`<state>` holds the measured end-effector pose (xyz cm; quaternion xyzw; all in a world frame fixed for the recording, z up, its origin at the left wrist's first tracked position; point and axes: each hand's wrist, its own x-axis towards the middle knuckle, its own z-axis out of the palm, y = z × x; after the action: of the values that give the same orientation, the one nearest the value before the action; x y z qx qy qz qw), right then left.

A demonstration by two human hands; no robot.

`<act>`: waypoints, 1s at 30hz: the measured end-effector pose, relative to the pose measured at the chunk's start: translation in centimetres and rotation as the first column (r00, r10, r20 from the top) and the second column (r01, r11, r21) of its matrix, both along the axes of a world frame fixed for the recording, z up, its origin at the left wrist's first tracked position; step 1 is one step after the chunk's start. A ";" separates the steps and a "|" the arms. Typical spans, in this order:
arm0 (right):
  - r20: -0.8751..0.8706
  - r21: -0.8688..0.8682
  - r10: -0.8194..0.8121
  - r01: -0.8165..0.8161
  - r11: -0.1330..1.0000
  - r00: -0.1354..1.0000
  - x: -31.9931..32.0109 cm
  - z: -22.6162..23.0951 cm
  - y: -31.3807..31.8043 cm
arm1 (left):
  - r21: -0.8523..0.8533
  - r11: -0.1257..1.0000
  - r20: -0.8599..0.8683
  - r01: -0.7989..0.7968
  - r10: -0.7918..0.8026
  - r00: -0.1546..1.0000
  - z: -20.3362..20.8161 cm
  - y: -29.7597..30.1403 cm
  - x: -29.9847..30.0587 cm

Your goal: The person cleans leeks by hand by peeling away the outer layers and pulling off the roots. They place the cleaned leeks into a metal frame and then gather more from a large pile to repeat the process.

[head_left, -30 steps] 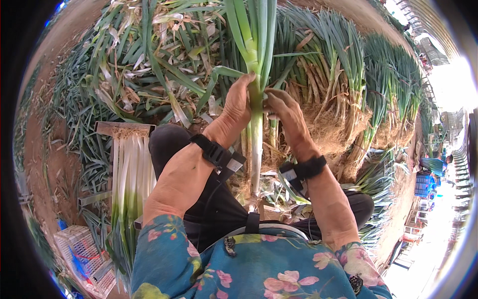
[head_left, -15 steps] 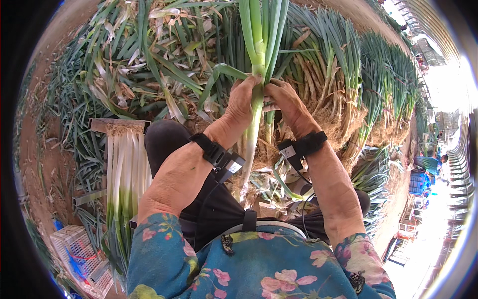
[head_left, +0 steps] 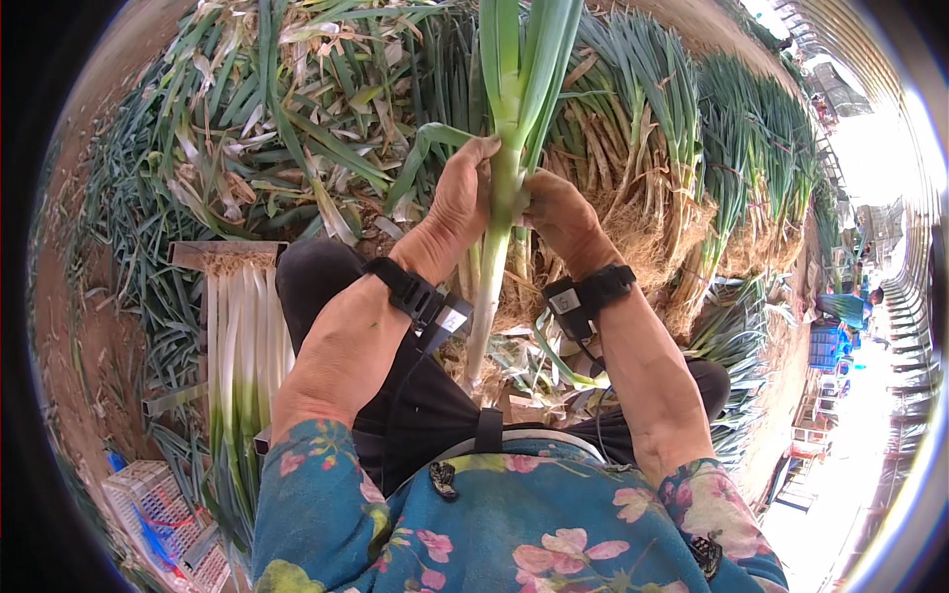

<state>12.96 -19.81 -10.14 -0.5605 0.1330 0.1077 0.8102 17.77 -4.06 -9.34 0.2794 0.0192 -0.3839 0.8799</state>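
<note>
A large green onion [head_left: 491,287] stands nearly upright before me, its green leaves fanning out at the top and its pale lower end hanging over my lap. My left hand [head_left: 463,198] is closed around the upper stalk from the left, just below where the leaves split, thumb uppermost. From the right, my right hand [head_left: 561,215] pinches the same stalk slightly lower; its fingertips are partly hidden. One bent leaf [head_left: 427,156] droops left over my left hand. To the left, several green onions with bare white stalks [head_left: 235,336] lie side by side in a metal holder [head_left: 203,255].
Loose green leaves [head_left: 326,128] heap up at the far left. Tied bundles of unpeeled green onions [head_left: 652,148] with roots stand at the far right. A white plastic crate [head_left: 163,514] sits at the lower left, and blue crates [head_left: 828,348] stand beyond on the right.
My right hand has slid a little down the stalk. The left thumb has shifted outward from the stalk's middle. The stalk has tilted slightly.
</note>
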 end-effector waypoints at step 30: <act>-0.346 -0.180 -0.033 -0.032 0.983 0.938 -2.8 -2.7 0.4 | 0.095 0.991 0.517 -0.090 0.028 0.856 0.7 0.3 -0.3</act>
<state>10.18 -19.40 -12.88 -0.6047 0.2836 0.1919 0.7191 17.46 -3.74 -8.64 0.4217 -0.1855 -0.2662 0.8467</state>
